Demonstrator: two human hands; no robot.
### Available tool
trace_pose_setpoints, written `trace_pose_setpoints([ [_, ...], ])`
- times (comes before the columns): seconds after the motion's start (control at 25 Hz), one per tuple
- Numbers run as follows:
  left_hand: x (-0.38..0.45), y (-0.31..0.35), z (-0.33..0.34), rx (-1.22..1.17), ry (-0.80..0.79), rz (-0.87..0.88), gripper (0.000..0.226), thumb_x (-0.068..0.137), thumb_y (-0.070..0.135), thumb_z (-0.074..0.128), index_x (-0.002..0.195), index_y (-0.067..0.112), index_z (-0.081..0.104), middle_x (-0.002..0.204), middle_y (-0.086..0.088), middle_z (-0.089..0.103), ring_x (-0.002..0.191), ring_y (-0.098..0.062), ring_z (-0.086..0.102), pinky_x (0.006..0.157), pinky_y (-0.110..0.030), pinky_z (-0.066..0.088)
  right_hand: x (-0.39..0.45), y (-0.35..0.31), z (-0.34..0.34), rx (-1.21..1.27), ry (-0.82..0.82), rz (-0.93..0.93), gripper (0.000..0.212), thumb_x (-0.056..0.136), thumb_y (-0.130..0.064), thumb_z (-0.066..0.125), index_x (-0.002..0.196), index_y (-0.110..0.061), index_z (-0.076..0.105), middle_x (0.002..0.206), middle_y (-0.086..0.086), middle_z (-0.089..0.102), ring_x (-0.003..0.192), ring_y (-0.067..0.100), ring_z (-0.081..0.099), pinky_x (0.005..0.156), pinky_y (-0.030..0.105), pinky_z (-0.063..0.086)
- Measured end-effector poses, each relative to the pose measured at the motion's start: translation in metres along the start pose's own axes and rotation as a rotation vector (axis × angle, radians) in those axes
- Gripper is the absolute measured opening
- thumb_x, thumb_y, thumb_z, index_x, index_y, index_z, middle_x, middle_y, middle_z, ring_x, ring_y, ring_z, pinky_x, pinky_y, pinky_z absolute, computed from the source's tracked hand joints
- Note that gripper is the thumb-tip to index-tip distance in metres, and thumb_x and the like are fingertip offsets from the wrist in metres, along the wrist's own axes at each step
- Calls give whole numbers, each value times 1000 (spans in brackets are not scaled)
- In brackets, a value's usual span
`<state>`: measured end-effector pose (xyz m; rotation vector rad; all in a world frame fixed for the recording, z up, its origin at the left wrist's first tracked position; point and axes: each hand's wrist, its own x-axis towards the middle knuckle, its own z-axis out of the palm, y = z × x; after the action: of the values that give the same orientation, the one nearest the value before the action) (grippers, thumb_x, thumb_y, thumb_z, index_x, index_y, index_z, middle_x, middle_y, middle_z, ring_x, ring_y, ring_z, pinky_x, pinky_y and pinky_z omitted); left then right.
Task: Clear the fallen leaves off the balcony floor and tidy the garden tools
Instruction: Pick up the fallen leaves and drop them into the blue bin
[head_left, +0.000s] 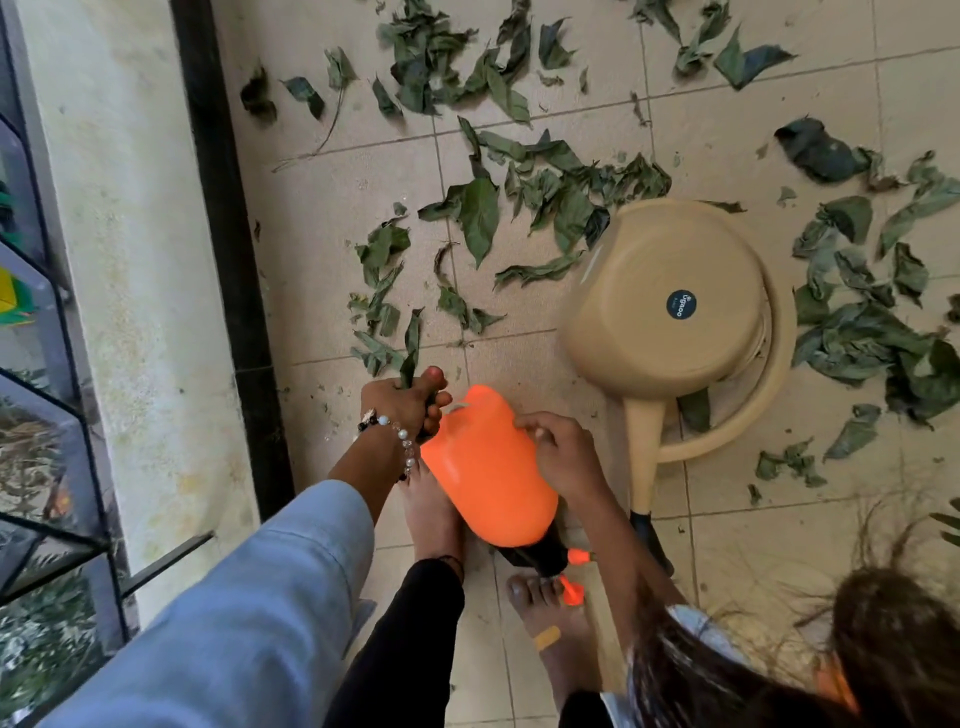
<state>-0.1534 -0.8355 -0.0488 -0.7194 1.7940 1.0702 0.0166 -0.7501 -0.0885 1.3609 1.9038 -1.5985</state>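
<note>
Clearing leaves beside the orange sprayer

Left hand (402, 402) fingers clutch leaves (410, 348) for removal; right hand (563, 454) fingers curl over the sprayer (488, 467), steadying it.

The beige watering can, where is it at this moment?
In the head view the beige watering can lies on its side on the tiled floor, right of centre, just beyond the orange sprayer, with fallen leaves around it.

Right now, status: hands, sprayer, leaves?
Left hand grips leaves. Right hand holds orange sprayer, tipped over. Leaves scattered on tiles; beige watering can lying on its side among them.
</note>
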Motion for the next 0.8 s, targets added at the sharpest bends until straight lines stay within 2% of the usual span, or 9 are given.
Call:
trace_pose_setpoints([
  [0.12, -4, -4, -8, 84, 29, 41, 37, 94, 34, 61, 80, 0, 67, 40, 0, 50, 29, -11, 35, 36, -14, 28, 15, 8, 5, 72, 58, 78, 38, 91, 8, 39, 101, -10, 71, 109, 7, 69, 103, 22, 64, 92, 31, 50],
  [0.2, -4, -8, -11, 173, 62, 67, 46, 93, 47, 56, 78, 6, 70, 42, -2, 52, 30, -13, 37, 36, -16, 31, 30, 13, 8, 55, 133, 177, 33, 89, 5, 42, 100, -8, 71, 104, 10, 70, 99, 25, 66, 90, 38, 53],
  [0.28, -2, -9, -13, 284, 52, 81, 47, 94, 52, 50, 80, 13, 71, 50, -5, 54, 30, -13, 40, 34, -16, 33, 42, 22, 12, -10, 116, 212, 30, 89, 3, 48, 106, -7, 69, 109, 11, 68, 104, 27, 63, 93, 30, 49],
  [0.36, 7, -9, -14, 347, 23, 84, 48, 95, 54, 47, 86, 14, 73, 54, -8, 53, 29, -11, 41, 34, -16, 34, 53, 26, 17, -191, 51, 140, 34, 89, 3, 48, 115, -7, 66, 116, 11, 66, 109, 25, 60, 90, 19, 41],
  [0.48, 22, -6, -17, 314, 31, 35, 53, 94, 56, 47, 86, 11, 74, 53, -7, 49, 31, -14, 36, 37, -17, 30, 69, 30, 24, -530, -98, -91, 38, 90, -4, 50, 124, -16, 62, 115, 12, 58, 109, 29, 55, 90, 28, 44],
  [0.6, 41, -4, -21, 275, 19, 37, 53, 94, 56, 47, 80, 11, 72, 47, -3, 46, 30, -14, 34, 37, -16, 28, 84, 34, 25, -760, -272, -254, 31, 88, -20, 54, 118, -24, 59, 110, 9, 44, 105, 27, 46, 87, 36, 45],
  [0.72, 57, -7, -26, 223, -11, 32, 52, 95, 55, 46, 82, 11, 71, 45, -2, 46, 29, -12, 33, 36, -15, 28, 92, 43, 29, -814, -232, -388, 17, 83, -12, 60, 98, -14, 66, 101, 10, 48, 99, 27, 50, 75, 32, 44],
  [0.8, 60, -12, -30, 189, -20, 28, 52, 94, 54, 47, 86, 9, 72, 47, -2, 48, 32, -13, 35, 37, -15, 29, 91, 44, 35, -603, -15, -322, 9, 77, -1, 65, 84, -6, 69, 90, 10, 57, 86, 25, 57, 69, 28, 42],
])
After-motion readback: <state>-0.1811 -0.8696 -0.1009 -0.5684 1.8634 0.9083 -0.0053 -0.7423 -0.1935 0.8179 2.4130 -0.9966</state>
